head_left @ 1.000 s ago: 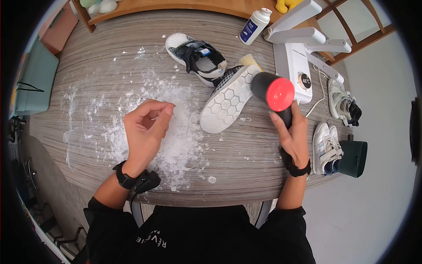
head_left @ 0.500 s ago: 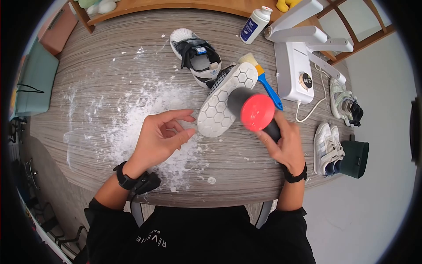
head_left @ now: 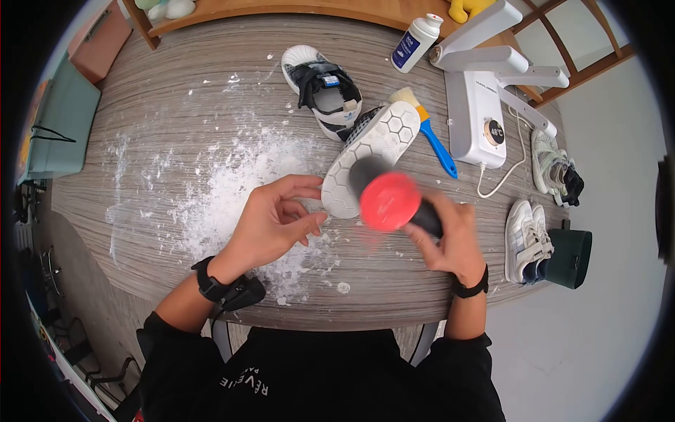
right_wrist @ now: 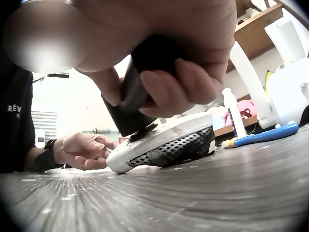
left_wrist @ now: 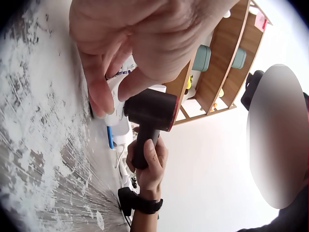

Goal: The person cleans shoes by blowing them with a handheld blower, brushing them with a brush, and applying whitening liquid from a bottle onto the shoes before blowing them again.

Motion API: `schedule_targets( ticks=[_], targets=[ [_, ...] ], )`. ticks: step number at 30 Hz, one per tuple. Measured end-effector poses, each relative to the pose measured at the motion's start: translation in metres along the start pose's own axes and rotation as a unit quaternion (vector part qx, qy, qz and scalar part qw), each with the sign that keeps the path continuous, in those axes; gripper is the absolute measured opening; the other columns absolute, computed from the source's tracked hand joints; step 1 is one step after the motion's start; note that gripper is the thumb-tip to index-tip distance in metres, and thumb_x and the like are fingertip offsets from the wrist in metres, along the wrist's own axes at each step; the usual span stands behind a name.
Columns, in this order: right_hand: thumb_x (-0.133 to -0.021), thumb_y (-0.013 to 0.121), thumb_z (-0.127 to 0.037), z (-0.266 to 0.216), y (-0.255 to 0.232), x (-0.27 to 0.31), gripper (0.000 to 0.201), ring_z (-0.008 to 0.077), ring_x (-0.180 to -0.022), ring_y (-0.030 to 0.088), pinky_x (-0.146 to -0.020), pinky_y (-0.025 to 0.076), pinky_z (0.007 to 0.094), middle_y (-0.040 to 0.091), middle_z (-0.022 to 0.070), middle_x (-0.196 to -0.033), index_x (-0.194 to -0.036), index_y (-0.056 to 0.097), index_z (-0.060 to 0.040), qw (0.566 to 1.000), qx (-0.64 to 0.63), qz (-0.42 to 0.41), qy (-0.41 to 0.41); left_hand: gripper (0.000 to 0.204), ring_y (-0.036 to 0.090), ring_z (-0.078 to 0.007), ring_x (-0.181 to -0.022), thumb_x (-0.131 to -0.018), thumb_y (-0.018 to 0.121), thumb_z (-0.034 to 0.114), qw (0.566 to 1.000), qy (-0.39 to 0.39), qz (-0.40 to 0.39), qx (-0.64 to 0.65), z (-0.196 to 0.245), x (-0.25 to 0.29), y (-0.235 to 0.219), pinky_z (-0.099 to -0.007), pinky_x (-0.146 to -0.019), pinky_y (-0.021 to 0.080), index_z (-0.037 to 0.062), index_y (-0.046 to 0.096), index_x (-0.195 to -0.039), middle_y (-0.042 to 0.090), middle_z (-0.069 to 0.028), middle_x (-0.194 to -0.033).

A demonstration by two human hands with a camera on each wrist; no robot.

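Observation:
My right hand (head_left: 455, 235) grips the dark handle of a hair dryer (head_left: 391, 201) with a red round back end. Its dark nozzle is over the hexagon-patterned sole of an upturned shoe (head_left: 399, 126), and the red end is blurred. In the right wrist view, the nozzle comes down close over the sole of the shoe (right_wrist: 176, 149). Loosely bent, my left hand (head_left: 273, 219) has its fingertips right at the shoe's near end, thumb and fingers apart. A second shoe (head_left: 329, 98) stands upright behind, its opening showing.
White powder (head_left: 242, 190) is spread over the table's left half. A blue-handled brush (head_left: 437, 148) lies beside the sole. Behind stand a white bottle (head_left: 415, 46) and a white shoe dryer (head_left: 474, 116) reading 48°C. More shoes (head_left: 524, 239) and a dark green bin (head_left: 571, 259) are at right.
The hair dryer has moved left and toward me, from the sole's far end to its near end. My left hand has moved right to the shoe, and the brush has come into full view.

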State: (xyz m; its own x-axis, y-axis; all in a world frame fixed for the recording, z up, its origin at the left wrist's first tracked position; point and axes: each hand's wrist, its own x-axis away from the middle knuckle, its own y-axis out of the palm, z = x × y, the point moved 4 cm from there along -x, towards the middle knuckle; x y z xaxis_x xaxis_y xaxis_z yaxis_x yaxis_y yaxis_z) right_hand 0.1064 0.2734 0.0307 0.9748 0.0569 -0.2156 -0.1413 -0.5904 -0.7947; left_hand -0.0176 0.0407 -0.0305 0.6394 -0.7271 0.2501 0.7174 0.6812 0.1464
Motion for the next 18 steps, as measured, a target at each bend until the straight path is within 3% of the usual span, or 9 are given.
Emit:
schedule_targets(
  ticks=[2, 3, 5, 9, 10, 11, 13, 14, 18],
  targets=[
    [-0.088, 0.078, -0.024, 0.015, -0.01, 0.001, 0.043, 0.0358, -0.077, 0.074, -0.068, 0.057, 0.0386, 0.073, 0.0196, -0.092, -0.12, 0.064, -0.0006, 0.992, 0.034, 0.106, 0.065, 0.05, 0.073, -0.0168, -0.081, -0.092, 0.071, -0.003, 1.0, -0.005, -0.005, -0.011, 0.005, 0.001, 0.0, -0.0256, -0.059, 0.06, -0.0054, 0.053, -0.139, 0.065, -0.0194, -0.125],
    [-0.088, 0.078, -0.024, 0.017, -0.012, 0.0, 0.043, 0.0358, -0.077, 0.074, -0.068, 0.057, 0.0386, 0.073, 0.0196, -0.092, -0.12, 0.064, -0.0006, 0.992, 0.036, 0.106, 0.066, 0.052, 0.074, -0.0186, -0.084, -0.091, 0.07, -0.005, 1.0, -0.009, -0.009, -0.022, 0.006, 0.0, 0.001, -0.0259, -0.059, 0.06, -0.0058, 0.052, -0.14, 0.064, -0.0188, -0.128],
    [-0.092, 0.076, -0.025, 0.029, -0.021, 0.001, 0.044, 0.0355, -0.079, 0.075, -0.071, 0.056, 0.0381, 0.073, 0.0228, -0.092, -0.125, 0.06, 0.0013, 0.967, 0.031, 0.171, 0.185, 0.054, 0.074, -0.0188, -0.084, -0.091, 0.07, -0.006, 1.0, -0.002, -0.015, -0.027, 0.005, 0.001, 0.001, -0.0261, -0.06, 0.06, -0.0058, 0.051, -0.142, 0.064, -0.0194, -0.129],
    [-0.099, 0.069, -0.026, 0.036, -0.024, -0.004, 0.044, 0.0272, -0.075, 0.072, -0.07, 0.055, 0.0366, 0.073, 0.0199, -0.092, -0.13, 0.057, 0.003, 0.953, 0.004, 0.239, 0.187, 0.058, 0.074, -0.02, -0.085, -0.092, 0.07, -0.005, 0.999, 0.0, -0.023, -0.036, 0.006, 0.002, 0.003, -0.027, -0.061, 0.061, -0.0061, 0.048, -0.145, 0.063, -0.0206, -0.131],
    [-0.103, 0.064, -0.025, 0.04, -0.023, -0.003, 0.04, 0.0187, -0.066, 0.065, -0.061, 0.051, 0.0325, 0.07, 0.0127, -0.088, -0.131, 0.057, 0.0023, 0.952, -0.02, 0.246, 0.181, 0.058, 0.074, -0.02, -0.085, -0.092, 0.07, -0.005, 0.999, -0.001, -0.026, -0.036, 0.007, 0.002, 0.003, -0.027, -0.061, 0.061, -0.0061, 0.048, -0.145, 0.063, -0.0206, -0.131],
    [-0.103, 0.064, -0.025, 0.04, -0.025, -0.002, 0.04, 0.0187, -0.066, 0.065, -0.061, 0.051, 0.0325, 0.07, 0.0127, -0.088, -0.131, 0.057, 0.0023, 0.951, -0.019, 0.247, 0.183, 0.058, 0.074, -0.0199, -0.086, -0.092, 0.07, -0.004, 0.999, 0.0, -0.028, -0.028, 0.007, 0.002, 0.004, -0.0273, -0.063, 0.062, -0.0061, 0.047, -0.146, 0.062, -0.0206, -0.13],
    [-0.105, 0.059, -0.025, 0.045, -0.022, -0.001, 0.038, 0.0123, -0.057, 0.056, -0.051, 0.043, 0.0268, 0.064, 0.0075, -0.085, -0.133, 0.056, 0.0013, 0.904, -0.276, 0.219, 0.242, 0.059, 0.075, -0.0198, -0.086, -0.093, 0.07, -0.004, 0.999, 0.0, -0.032, -0.022, 0.007, 0.002, 0.004, -0.0276, -0.064, 0.064, -0.006, 0.046, -0.146, 0.062, -0.0207, -0.129],
    [-0.107, 0.055, -0.027, 0.047, -0.019, -0.001, 0.04, 0.0083, -0.052, 0.049, -0.045, 0.035, 0.0233, 0.059, 0.0054, -0.085, -0.135, 0.053, 0.001, 0.89, -0.336, 0.213, 0.224, 0.059, 0.075, -0.0219, -0.09, -0.093, 0.068, -0.004, 0.999, 0.002, -0.039, -0.008, 0.007, 0.002, 0.004, -0.0283, -0.066, 0.064, -0.0057, 0.044, -0.147, 0.06, -0.021, -0.132],
    [-0.107, 0.054, -0.029, 0.048, -0.019, -0.007, 0.044, 0.0095, -0.052, 0.05, -0.045, 0.037, 0.0241, 0.06, 0.0067, -0.087, -0.137, 0.051, 0.0025, 0.862, -0.414, 0.183, 0.227, 0.061, 0.074, -0.0315, -0.102, -0.095, 0.065, -0.005, 0.998, 0.021, -0.055, 0.016, 0.006, 0.001, 0.003, -0.0313, -0.071, 0.064, -0.0044, 0.04, -0.151, 0.053, -0.0235, -0.145]
  ],
)
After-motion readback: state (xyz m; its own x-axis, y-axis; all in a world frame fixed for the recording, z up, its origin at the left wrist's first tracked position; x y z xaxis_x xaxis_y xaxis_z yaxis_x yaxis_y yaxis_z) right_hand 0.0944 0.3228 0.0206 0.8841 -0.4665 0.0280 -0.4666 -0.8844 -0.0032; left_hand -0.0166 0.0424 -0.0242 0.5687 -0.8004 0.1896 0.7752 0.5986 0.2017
